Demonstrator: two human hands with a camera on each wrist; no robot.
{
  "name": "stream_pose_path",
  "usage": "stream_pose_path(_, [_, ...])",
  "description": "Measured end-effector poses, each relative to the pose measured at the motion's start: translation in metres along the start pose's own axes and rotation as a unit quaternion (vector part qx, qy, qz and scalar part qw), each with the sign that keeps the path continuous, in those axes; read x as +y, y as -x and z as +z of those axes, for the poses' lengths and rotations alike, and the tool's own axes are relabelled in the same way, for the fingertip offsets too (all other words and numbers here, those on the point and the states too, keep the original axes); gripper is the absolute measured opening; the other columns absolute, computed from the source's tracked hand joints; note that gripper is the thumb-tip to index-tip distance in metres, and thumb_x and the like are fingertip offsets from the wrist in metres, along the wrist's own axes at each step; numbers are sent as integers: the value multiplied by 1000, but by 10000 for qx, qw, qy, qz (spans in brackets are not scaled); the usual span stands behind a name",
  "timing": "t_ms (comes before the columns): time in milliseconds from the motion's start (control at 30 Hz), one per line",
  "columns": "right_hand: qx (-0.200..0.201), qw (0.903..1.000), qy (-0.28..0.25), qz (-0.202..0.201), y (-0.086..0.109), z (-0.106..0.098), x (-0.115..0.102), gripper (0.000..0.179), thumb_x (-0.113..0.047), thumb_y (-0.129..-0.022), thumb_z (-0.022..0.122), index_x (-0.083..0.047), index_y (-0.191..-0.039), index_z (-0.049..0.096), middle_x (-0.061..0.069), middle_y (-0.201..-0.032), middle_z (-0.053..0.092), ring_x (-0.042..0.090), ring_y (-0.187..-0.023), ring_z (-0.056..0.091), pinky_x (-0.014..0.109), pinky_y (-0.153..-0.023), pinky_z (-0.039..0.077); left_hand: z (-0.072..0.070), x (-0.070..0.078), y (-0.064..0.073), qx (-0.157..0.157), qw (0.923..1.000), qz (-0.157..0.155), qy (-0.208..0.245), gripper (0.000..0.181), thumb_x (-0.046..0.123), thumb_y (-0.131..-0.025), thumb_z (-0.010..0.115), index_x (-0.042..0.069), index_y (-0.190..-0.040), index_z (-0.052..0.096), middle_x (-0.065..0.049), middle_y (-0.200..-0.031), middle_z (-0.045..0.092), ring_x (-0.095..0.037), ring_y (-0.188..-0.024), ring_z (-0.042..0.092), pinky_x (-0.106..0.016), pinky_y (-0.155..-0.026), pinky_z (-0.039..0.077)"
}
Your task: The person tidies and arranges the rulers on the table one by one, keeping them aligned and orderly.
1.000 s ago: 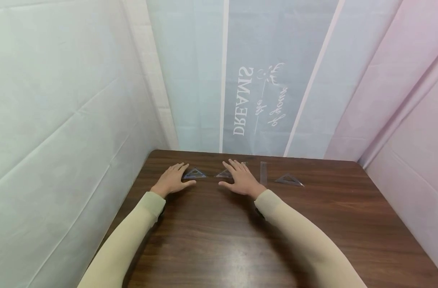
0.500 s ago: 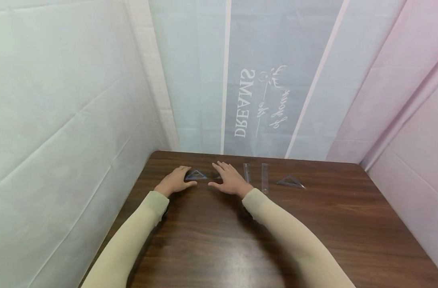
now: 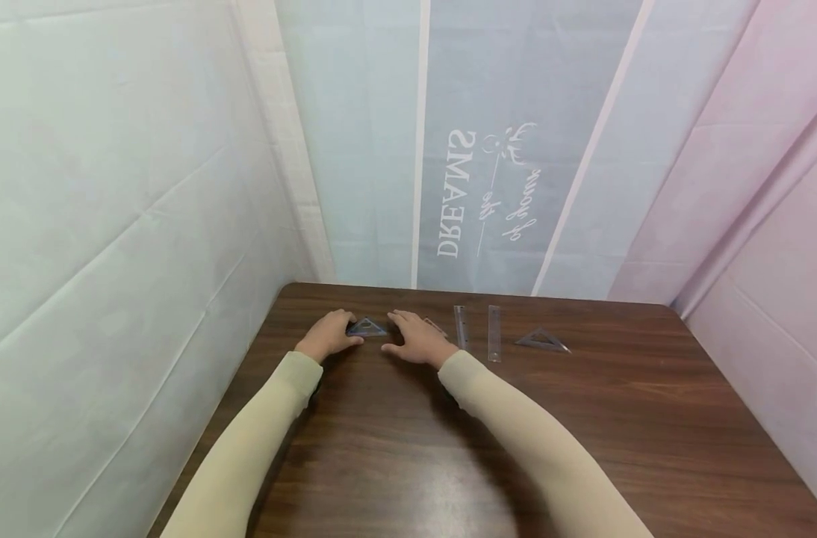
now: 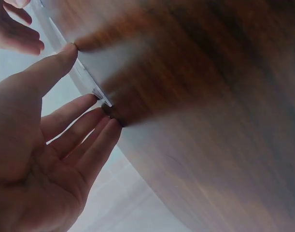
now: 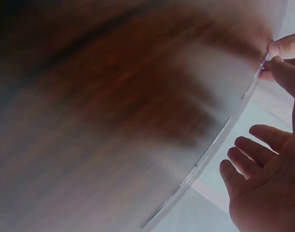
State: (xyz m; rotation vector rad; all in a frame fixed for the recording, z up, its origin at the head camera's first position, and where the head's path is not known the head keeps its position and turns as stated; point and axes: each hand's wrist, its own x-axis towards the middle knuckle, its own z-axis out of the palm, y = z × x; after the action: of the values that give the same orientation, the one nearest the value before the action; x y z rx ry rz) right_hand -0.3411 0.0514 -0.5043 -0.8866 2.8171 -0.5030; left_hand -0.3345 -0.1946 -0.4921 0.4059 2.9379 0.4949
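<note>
A clear set square (image 3: pixel 368 326) with bluish edges lies at the table's far left. My left hand (image 3: pixel 328 335) grips its left corner, the thumb along the near side and the fingertips at the end, as the left wrist view shows up close. My right hand (image 3: pixel 417 338) reaches in from the other side with fingers spread and nothing held. Its thumb is near the first set square's right corner; contact cannot be made out. Behind its knuckles another clear piece (image 3: pixel 435 326) shows only in part. In the right wrist view a thin clear edge (image 5: pixel 186 179) lies below my right fingers.
Two clear rulers (image 3: pixel 461 327) lie lengthwise to the right of my right hand. Farther right is another clear set square (image 3: pixel 543 341). The brown wooden table (image 3: pixel 408 448) ends at a printed fabric backdrop (image 3: pixel 496 209), with pale fabric on both sides.
My right hand has moved left, uncovering the nearer ruler and part of the piece behind its knuckles. My left fingers have drawn in around the left set square's corner.
</note>
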Motion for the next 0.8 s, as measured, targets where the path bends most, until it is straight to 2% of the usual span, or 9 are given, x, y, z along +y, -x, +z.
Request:
stream_pose_path(133, [-137,9998,-169,-39,-6,-5,-3,80,-46,-107,67,-5,-167,35,15,-171,37,32,-158,35,48,-126,33,-3,2,-6,23,10000,-18,-34,49,30,-98,82,-3,-132,69,-18,-125,70,-29,-106,66,-47,-98,53])
stream_pose_path(367, [-226,9987,-401,-237,-19,-8,-13,69,-33,-107,70,0,-161,42,17,-162,47,32,-150,45,45,-121,40,-7,6,-10,-31,9996,-255,65,45,28,-94,86,-1,-126,73,-16,-123,73,-26,-101,67,-46,-96,54])
stream_pose_path(633, [-384,9992,-15,56,-28,-2,-18,68,-37,-106,71,0,-158,47,16,-151,53,30,-139,52,41,-114,47,-6,11,-12,-48,9988,-465,118,43,25,-93,87,-1,-124,74,-18,-125,74,-29,-104,68,-46,-97,55])
stream_pose_path(800, [-371,9990,35,263,-33,0,-18,68,-40,-106,70,-3,-158,50,14,-148,53,28,-135,52,41,-110,48,-6,12,-14,73,9984,-553,122,41,25,-94,86,-1,-124,75,-18,-126,74,-31,-104,70,-47,-96,56])
